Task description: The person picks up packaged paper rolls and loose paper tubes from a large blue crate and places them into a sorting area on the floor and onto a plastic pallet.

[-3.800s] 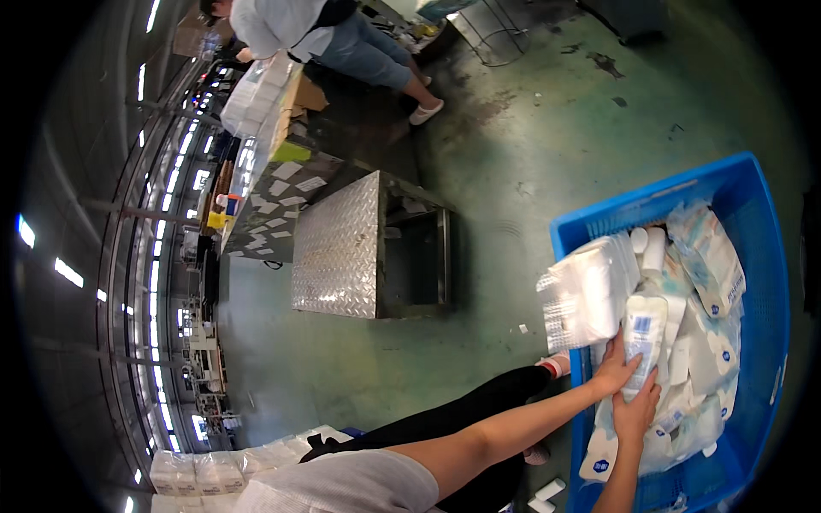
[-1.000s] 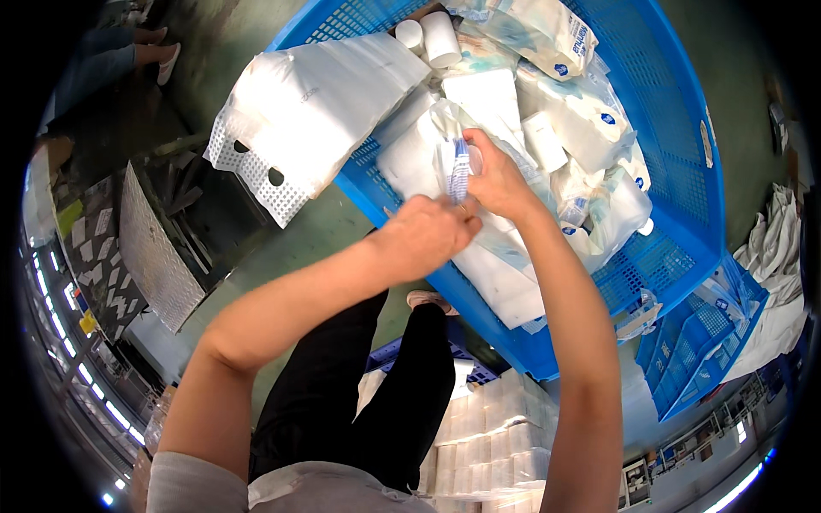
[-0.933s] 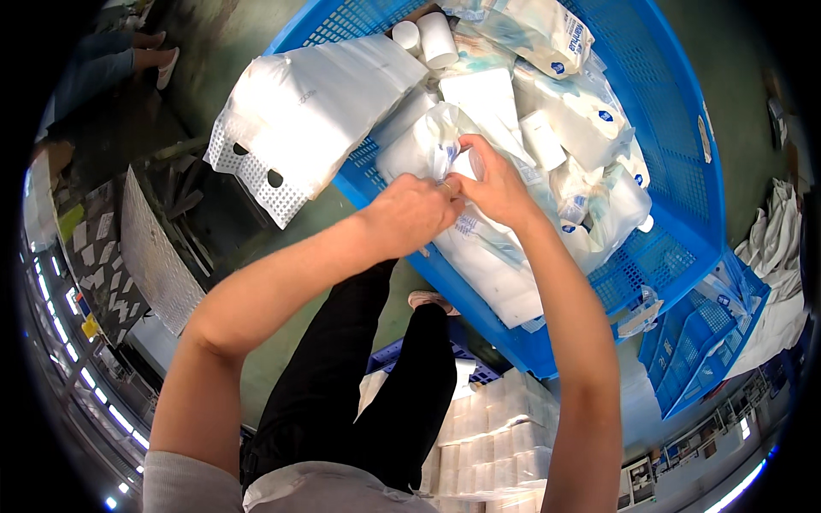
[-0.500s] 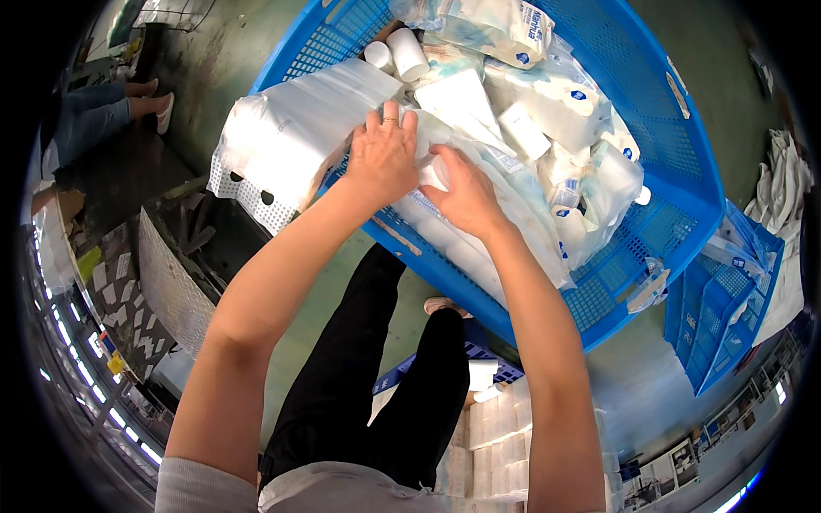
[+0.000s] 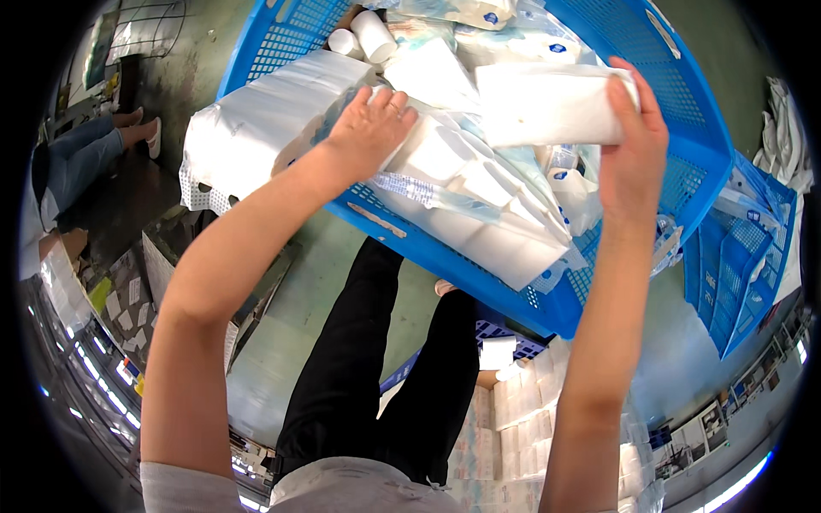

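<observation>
My right hand (image 5: 633, 128) is closed on a flattened white paper roll (image 5: 547, 104), raised over the right part of a large blue crate. Fingers wrap its right end. My left hand (image 5: 369, 132) lies over the upper left end of a torn plastic pack, its fingers stretched out and the thumb hidden. Several white paper rolls (image 5: 513, 244) lie side by side in that pack, bared where the clear film (image 5: 436, 195) has parted. The pack rests along the near side of the blue crate (image 5: 389, 224).
A wrapped pack (image 5: 256, 115) lies across the crate's left edge. Small round rolls (image 5: 374, 36) and more packs fill the far part. Smaller blue crates (image 5: 744, 248) stand at right. Stacked packs (image 5: 522, 410) are below by my legs. Another person's legs (image 5: 90, 154) show at far left.
My right hand has lifted a paper roll out of the pack and moved right and up. The film is now open, baring the rolls. My left hand stays near the pack's upper end.
</observation>
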Tool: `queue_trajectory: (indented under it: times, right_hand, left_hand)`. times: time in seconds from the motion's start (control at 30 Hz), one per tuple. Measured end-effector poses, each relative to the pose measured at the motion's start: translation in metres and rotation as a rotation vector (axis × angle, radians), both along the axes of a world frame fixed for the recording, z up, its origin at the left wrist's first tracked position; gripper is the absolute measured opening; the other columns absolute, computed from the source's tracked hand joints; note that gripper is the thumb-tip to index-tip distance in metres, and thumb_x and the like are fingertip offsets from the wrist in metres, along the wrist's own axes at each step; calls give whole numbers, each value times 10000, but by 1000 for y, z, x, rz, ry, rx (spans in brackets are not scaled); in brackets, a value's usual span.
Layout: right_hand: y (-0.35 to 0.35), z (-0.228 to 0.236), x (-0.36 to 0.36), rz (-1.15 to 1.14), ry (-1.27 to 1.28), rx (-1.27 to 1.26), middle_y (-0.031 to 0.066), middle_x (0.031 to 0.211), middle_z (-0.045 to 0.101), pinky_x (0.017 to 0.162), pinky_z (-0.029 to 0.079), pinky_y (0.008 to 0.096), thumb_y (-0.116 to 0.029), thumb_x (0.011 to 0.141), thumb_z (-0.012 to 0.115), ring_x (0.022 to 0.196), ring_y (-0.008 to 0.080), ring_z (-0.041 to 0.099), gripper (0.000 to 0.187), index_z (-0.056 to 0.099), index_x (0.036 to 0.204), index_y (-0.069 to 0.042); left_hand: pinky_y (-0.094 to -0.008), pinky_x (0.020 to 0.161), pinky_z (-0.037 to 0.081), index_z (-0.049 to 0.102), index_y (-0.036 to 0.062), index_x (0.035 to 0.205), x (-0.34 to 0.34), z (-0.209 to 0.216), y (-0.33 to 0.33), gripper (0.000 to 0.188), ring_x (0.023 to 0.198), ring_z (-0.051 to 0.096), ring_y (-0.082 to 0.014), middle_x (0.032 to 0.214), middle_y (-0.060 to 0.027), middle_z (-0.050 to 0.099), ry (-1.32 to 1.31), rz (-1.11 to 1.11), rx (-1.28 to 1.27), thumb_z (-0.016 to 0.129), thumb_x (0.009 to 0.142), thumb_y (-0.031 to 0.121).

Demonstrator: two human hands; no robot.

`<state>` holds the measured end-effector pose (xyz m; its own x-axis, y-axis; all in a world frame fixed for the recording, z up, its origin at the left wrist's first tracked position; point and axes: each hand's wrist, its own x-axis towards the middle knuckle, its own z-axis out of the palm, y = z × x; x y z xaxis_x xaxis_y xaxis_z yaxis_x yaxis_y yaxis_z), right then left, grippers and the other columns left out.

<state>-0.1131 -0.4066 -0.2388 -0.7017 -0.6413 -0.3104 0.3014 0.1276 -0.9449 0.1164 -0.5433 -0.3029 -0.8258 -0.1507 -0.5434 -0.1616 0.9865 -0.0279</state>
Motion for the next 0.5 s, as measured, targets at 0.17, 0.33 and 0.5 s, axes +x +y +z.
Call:
queue_trajectory:
  times: [0.17, 0.33, 0.5]
  right_hand:
    - [95, -26, -33, 330, -494, 107, 123, 1066, 589, 848, 449, 297, -144, 740, 525, 934, 189, 572, 464, 527, 1182, -2]
    - [146, -38, 36, 881, -88, 506, 76, 969, 604, 803, 450, 285, -148, 676, 596, 887, 178, 575, 686, 408, 1330, -66]
    - [146, -27, 78, 1268, -58, 787, 104, 951, 624, 791, 475, 324, -223, 674, 629, 895, 244, 606, 718, 391, 1342, -105]
  left_hand:
    - [-396, 964, 355, 440, 27, 1133, -12, 8, -10, 516, 1111, 440, -315, 1151, -160, 454, -62, -6, 173, 624, 653, -28]
    - [-388, 965, 368, 423, 10, 1178, -18, 5, -11, 573, 1141, 436, -322, 1196, -181, 450, -119, -69, 132, 664, 658, 9]
    - [-377, 950, 363, 460, -8, 1146, -21, 28, 9, 571, 1112, 453, -296, 1157, -174, 475, -89, -200, 156, 711, 646, 107]
